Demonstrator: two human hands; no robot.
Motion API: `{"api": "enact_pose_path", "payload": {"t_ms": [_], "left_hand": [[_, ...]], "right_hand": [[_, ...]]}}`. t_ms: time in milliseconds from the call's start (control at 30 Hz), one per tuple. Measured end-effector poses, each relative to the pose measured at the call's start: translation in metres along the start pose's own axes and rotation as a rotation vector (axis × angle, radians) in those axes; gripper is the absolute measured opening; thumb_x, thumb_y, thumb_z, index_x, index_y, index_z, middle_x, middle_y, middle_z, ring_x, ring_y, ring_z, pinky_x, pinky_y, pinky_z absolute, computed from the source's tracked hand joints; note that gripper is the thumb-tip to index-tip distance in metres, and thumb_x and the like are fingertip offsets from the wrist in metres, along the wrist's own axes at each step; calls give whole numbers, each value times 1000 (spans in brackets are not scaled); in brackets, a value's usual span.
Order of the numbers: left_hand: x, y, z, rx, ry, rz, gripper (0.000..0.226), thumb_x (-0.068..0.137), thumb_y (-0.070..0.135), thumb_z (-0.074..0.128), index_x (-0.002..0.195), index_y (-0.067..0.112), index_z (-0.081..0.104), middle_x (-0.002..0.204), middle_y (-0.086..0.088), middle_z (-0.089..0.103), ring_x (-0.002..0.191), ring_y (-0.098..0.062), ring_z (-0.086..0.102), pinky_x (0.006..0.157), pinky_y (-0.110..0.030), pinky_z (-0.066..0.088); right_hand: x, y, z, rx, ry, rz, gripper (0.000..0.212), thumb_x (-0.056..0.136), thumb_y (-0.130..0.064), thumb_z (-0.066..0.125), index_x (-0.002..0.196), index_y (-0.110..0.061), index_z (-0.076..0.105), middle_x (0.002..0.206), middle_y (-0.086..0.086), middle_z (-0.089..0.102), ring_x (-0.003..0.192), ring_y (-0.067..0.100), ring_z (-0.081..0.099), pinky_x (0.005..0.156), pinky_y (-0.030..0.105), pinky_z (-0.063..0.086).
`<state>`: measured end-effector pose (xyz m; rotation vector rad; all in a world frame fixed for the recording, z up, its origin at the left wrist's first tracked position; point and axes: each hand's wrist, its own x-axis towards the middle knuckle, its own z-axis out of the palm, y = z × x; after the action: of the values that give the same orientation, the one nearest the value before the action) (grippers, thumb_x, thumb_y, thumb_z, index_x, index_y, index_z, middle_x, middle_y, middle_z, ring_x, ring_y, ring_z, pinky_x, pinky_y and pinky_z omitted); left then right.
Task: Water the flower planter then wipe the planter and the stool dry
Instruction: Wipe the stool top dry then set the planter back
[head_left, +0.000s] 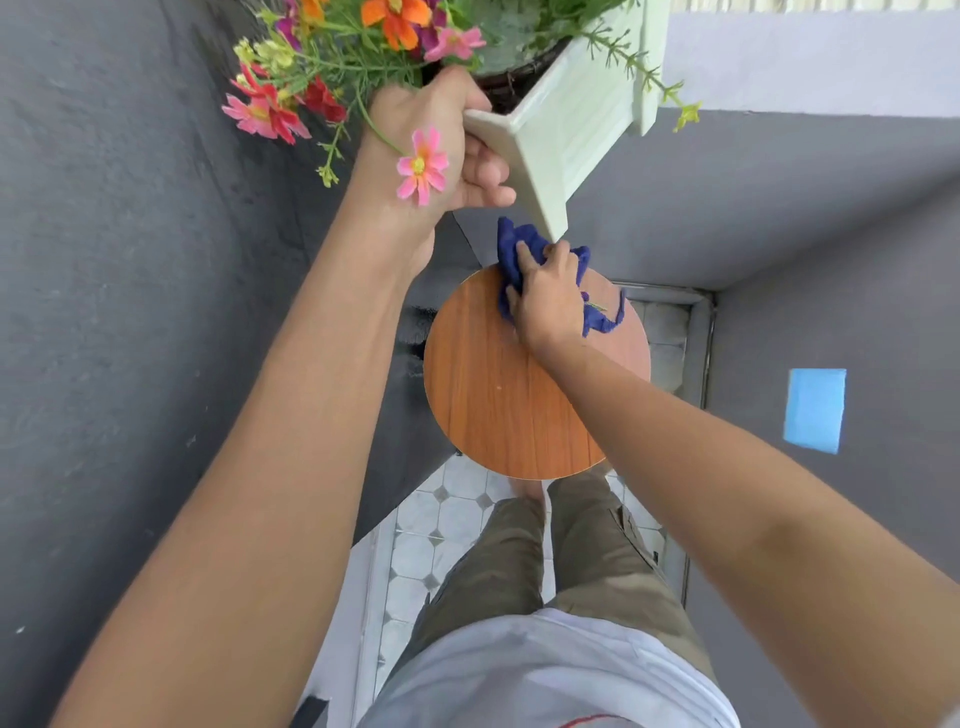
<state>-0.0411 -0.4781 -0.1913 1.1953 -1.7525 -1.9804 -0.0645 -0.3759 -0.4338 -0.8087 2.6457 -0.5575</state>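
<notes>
A pale green wooden planter (571, 119) full of pink, red and orange flowers (322, 62) is held up in the air, tilted, above the stool. My left hand (441, 140) grips its near corner. Below it stands a round stool with a wood-grain top (498, 405). My right hand (550, 296) presses a crumpled blue cloth (511, 249) onto the far edge of the stool top, just under the planter's lowest corner.
Dark grey walls close in on the left (130, 260) and on the right (831, 234). A blue square (814, 410) is stuck to the right wall. White patterned floor tiles (441, 519) and my legs in olive trousers (545, 561) lie below the stool.
</notes>
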Motion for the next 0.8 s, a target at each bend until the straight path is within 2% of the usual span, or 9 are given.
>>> {"api": "enact_pose_path", "payload": {"t_ms": [67,233,300,400,467,533,567,667,800], "left_hand": [[0,-2,0,-1,1,-5,22,84,5,49,67,-3,60,49,-13,56,42,-21,51,51,-34,56],[-2,-7,-2,-9,4,-40,21,84,5,49,67,-3,60,47,-14,54,43,-23,51,52,-33,55],[-3,-10,-3,-11,3,-50,22,84,5,49,68,-5,60,46,-14,54,41,-23,50,51,-33,56],[-5,-15,-4,-11,8,-72,23,85,5,49,67,-5,60,47,-15,55,40,-22,51,50,-33,56],[-7,-19,-6,-19,10,-74,23,84,5,49,66,-5,60,46,-15,54,41,-22,51,49,-33,56],[-11,-23,-9,-20,12,-69,25,84,4,49,64,-4,59,46,-14,54,41,-22,51,49,-33,56],[-12,-25,-9,-15,17,-69,26,85,4,48,63,-4,59,45,-13,54,40,-21,51,48,-32,57],[-17,-32,-9,-2,35,-84,27,86,4,49,63,-3,58,42,-11,54,38,-18,51,46,-31,56],[-21,-48,-8,-5,73,-125,23,87,3,49,67,-4,58,42,-12,53,35,-17,50,43,-30,56]], "right_hand": [[-18,-18,10,-22,-66,-156,48,84,-14,64,131,-11,54,121,21,47,104,37,47,68,46,52],[-114,-18,33,-126,-409,-889,55,88,-25,66,140,-13,52,124,19,51,104,36,50,72,46,52],[-122,3,24,-141,-458,-1013,54,89,-28,68,140,-15,54,123,18,53,106,34,51,70,44,53],[-77,35,4,-110,-300,-843,58,85,-21,73,140,-11,55,118,23,54,107,40,52,76,47,52],[-37,55,-12,-26,-108,-487,58,84,-15,72,140,-9,55,118,26,51,109,43,50,85,50,51],[-22,63,-20,36,58,-75,55,85,-16,69,138,-13,53,123,22,47,112,41,48,81,46,53],[-28,60,-19,42,100,17,52,84,-16,68,135,-13,54,123,21,47,110,39,48,77,44,53],[-80,47,-3,17,31,-202,51,80,-15,72,130,-9,60,120,26,52,102,40,52,77,47,51],[-166,59,15,8,-323,-601,59,85,-23,75,140,-14,56,128,23,52,107,41,54,75,49,54]]}}
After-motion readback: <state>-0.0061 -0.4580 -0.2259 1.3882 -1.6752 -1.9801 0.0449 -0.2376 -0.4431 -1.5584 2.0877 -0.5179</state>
